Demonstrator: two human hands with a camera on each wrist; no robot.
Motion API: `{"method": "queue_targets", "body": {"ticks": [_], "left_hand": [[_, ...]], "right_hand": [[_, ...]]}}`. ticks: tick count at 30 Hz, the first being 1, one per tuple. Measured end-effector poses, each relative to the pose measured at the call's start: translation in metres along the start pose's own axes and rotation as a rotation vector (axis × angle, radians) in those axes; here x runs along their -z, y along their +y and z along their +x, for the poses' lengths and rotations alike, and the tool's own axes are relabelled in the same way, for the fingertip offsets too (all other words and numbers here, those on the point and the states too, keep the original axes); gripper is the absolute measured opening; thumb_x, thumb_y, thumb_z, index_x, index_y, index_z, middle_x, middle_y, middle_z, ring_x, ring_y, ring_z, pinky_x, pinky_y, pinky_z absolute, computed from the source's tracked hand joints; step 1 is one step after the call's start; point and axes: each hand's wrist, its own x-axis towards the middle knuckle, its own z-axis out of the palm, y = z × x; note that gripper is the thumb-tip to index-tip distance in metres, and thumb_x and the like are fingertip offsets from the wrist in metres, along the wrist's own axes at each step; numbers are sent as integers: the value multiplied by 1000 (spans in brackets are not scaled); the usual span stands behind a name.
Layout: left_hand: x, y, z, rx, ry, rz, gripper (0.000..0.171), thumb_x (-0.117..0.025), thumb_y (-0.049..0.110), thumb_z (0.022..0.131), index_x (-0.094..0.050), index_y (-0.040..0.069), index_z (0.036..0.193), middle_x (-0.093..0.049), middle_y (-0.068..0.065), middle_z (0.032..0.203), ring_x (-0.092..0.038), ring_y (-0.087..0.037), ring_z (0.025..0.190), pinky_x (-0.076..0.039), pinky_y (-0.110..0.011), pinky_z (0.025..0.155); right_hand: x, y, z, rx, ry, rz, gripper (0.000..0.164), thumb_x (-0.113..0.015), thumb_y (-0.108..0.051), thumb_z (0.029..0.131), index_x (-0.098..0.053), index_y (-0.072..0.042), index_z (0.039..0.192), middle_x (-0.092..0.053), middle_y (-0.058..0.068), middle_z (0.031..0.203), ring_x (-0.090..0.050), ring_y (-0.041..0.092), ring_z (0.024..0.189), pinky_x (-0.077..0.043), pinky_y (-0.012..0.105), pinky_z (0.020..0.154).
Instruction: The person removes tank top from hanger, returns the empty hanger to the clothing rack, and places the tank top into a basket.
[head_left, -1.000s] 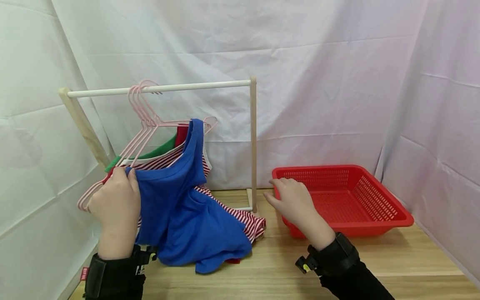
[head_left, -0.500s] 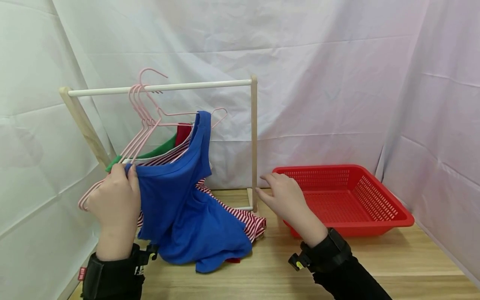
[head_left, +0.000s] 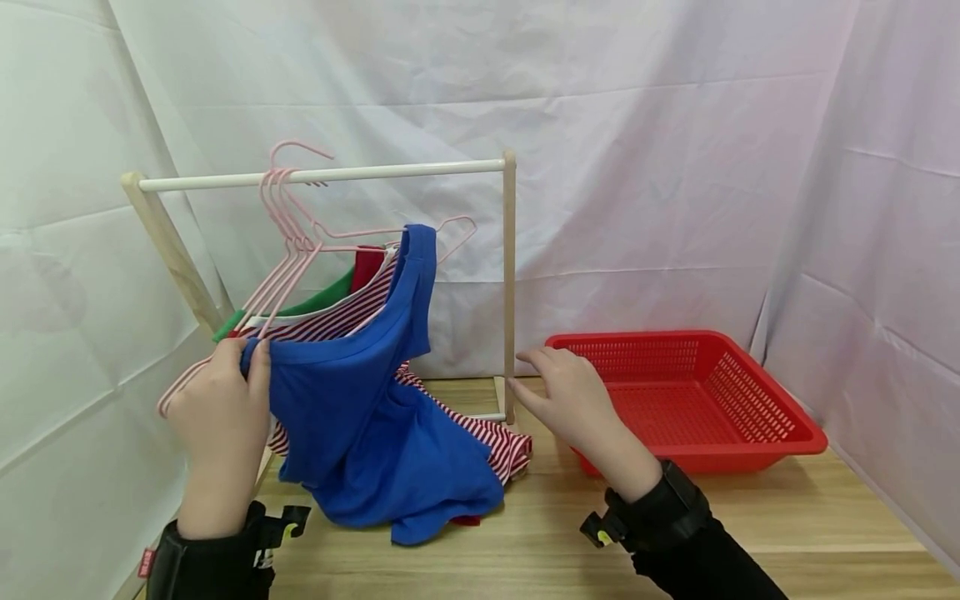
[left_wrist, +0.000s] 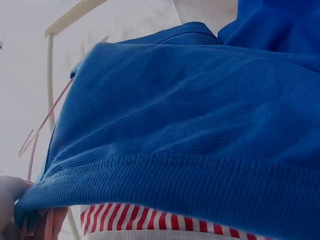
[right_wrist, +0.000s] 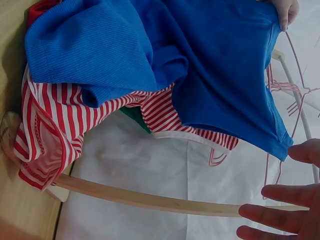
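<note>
My left hand (head_left: 221, 425) pinches the left shoulder of a blue tank top (head_left: 337, 367) together with the pink hanger (head_left: 360, 232) inside it. The hanger's hook stands above the white rail of the clothes rack (head_left: 390, 172). Its right end pokes out past the top's other shoulder. The blue hem lies bunched on the table. Behind it hang a red-and-white striped top (head_left: 510, 446), a green garment (head_left: 333, 296) and a red one (head_left: 367, 265) on other pink hangers. My right hand (head_left: 577, 404), fingers spread, hovers right of the rack, touching nothing.
A red plastic basket (head_left: 690, 458) stands on the wooden table (head_left: 540, 550) at the right, partly behind my right hand. The rack's wooden right post (head_left: 509, 292) rises between the clothes and the basket. White cloth hangs at the back and sides.
The blue top's hanger has risen, its hook now above the rail, and its right end has shifted right. My left hand has moved slightly left and down, my right hand slightly left.
</note>
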Motion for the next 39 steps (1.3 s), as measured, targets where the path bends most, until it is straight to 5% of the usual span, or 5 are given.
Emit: {"method": "queue_targets", "body": {"ticks": [23,29,39], "left_hand": [[1,-23,-23,55,-8,-116,26,-53,19,89,-58,-7,90,-58,-24,70,-51,-36,53,-24,-36,43],[-1,-21,-26,-15,1,-92,24,-54,19,87,-58,-4,87,-51,-18,54,-42,-30,38,-20,-31,36],[-7,-10,-29,-156,-29,-115,18,-60,16,84,-57,-2,82,-38,-4,45,-28,-13,35,-18,-27,36]], "right_hand": [[5,-1,-7,28,84,39,34,-62,-35,81,-62,-14,108,-62,1,101,-55,18,92,-45,39,80],[7,2,-9,36,141,60,42,-57,-40,84,-59,-12,115,-59,4,110,-53,21,100,-42,41,85],[13,7,-11,141,370,158,42,-54,-34,85,-55,-9,119,-55,5,116,-48,19,105,-39,39,87]]}}
